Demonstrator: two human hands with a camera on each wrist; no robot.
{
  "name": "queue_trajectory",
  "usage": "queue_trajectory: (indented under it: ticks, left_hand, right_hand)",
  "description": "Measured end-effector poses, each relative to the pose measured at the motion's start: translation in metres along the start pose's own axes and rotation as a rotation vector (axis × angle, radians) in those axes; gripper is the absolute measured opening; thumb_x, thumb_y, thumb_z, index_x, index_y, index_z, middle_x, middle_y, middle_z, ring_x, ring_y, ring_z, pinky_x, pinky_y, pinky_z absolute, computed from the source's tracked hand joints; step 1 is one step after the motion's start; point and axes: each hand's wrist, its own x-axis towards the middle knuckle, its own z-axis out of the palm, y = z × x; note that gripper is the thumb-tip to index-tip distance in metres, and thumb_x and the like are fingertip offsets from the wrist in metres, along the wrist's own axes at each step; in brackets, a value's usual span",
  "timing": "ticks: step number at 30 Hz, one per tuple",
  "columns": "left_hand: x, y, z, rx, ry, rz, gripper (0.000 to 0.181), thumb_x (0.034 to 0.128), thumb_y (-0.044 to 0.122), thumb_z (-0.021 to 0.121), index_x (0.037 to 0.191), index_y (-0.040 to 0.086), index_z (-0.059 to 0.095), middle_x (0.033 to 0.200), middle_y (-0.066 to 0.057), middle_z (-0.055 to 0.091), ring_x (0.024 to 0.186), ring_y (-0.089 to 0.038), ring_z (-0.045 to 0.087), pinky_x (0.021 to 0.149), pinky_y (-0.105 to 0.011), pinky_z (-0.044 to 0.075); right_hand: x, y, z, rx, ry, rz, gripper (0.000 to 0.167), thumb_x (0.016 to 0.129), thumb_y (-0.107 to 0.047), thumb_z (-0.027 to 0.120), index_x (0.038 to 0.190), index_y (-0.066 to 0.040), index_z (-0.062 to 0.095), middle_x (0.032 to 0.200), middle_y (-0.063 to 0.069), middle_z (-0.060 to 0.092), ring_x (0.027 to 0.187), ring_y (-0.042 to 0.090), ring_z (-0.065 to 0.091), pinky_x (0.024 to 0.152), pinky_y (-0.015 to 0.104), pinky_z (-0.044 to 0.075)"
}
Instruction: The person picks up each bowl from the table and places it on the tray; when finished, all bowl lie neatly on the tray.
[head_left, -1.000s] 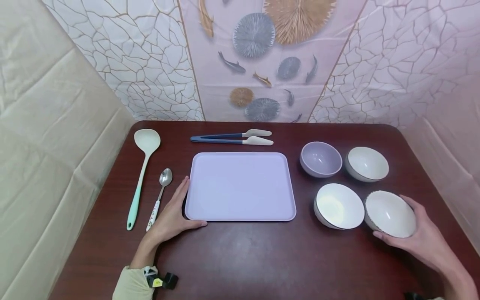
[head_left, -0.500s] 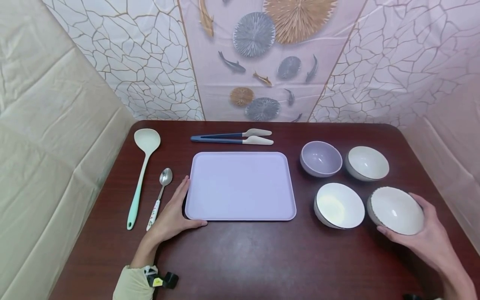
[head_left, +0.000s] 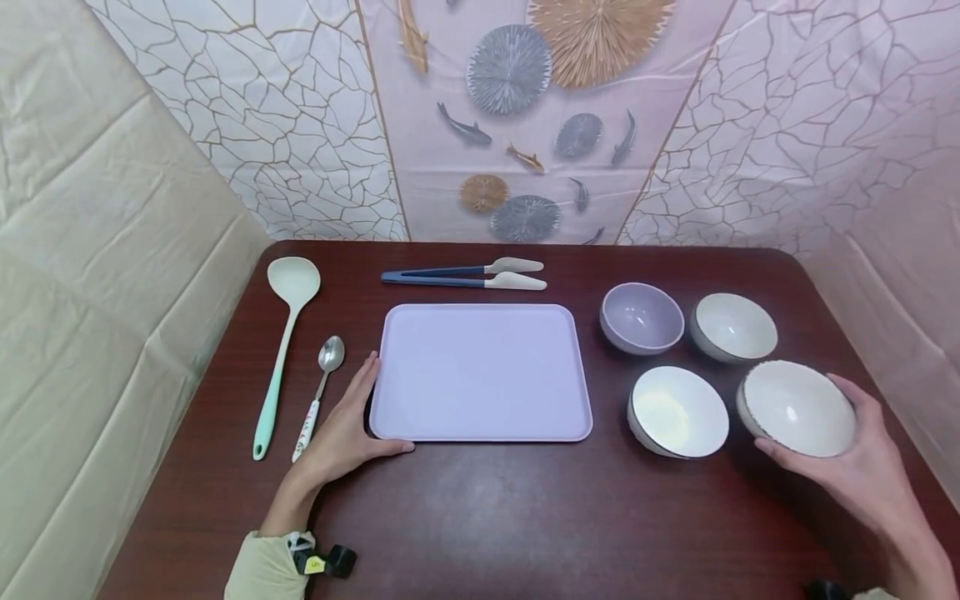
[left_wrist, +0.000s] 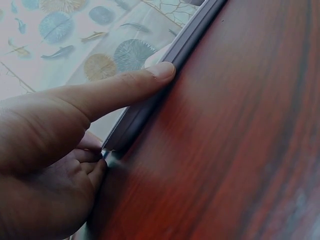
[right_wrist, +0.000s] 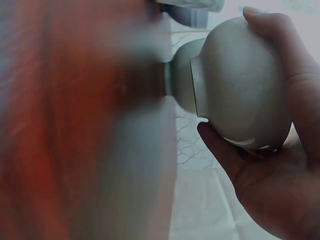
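The right hand (head_left: 862,442) grips a rough-rimmed white bowl (head_left: 797,408) near the worktop's right edge. Its thumb lies along the bowl's near side and its other fingers spread round the far right side, parted by the width of the bowl. The right wrist view shows the bowl's foot ring raised clear of the worktop (head_left: 480,517), its mouth facing up.

The left hand (head_left: 341,429) rests at the near left corner of a lilac tray (head_left: 480,372), which lies flat at the middle of the worktop. Its thumb is stretched along the tray's near edge and its other fingers reach along the left edge, wide apart from the thumb, so that the corner sits between them.

Three more bowls stand upright towards the worktop's right edge: a lilac bowl (head_left: 642,319) off the tray's far right corner, a white bowl (head_left: 735,327) just beside it, and a dark-rimmed bowl (head_left: 678,412) nearer the person, between the tray and the gripped bowl.

Blue tongs (head_left: 442,282) with pale tips lie between the tray and the worktop's far edge. A pale green ladle (head_left: 287,340) lies along the worktop's left edge, its head towards the far left corner. A spoon (head_left: 311,418) with a patterned handle lies between the ladle and the tray, just beside the left hand.
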Motion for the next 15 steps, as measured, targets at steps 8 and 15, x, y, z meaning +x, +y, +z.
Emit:
queue_trajectory:
  ticks: [8,15]
  left_hand:
    - [-0.001,-0.001,0.0,-0.002,0.003,-0.007,0.132,0.0631,0.051,0.089,0.159,0.012,0.008,0.163,-0.005,0.005,0.146,-0.028,0.013,0.108,-0.054,0.028]
    - [0.001,0.0,0.001,0.001,0.003,-0.008,0.131,0.0631,0.051,0.089,0.159,0.013,0.008,0.163,-0.005,0.004,0.146,-0.029,0.014,0.107,-0.055,0.028]
  right_hand:
    - [0.009,-0.026,-0.008,0.062,0.023,-0.004,0.112,0.068,-0.018,0.091,0.154,-0.035,0.022,0.146,0.014,0.031,0.112,0.006,0.036,0.077,0.01,0.028]
    - [0.019,-0.054,-0.01,0.115,0.023,-0.047,0.11,0.067,-0.013,0.091,0.153,-0.033,0.026,0.143,0.008,0.034,0.113,0.009,0.039,0.077,0.008,0.031]
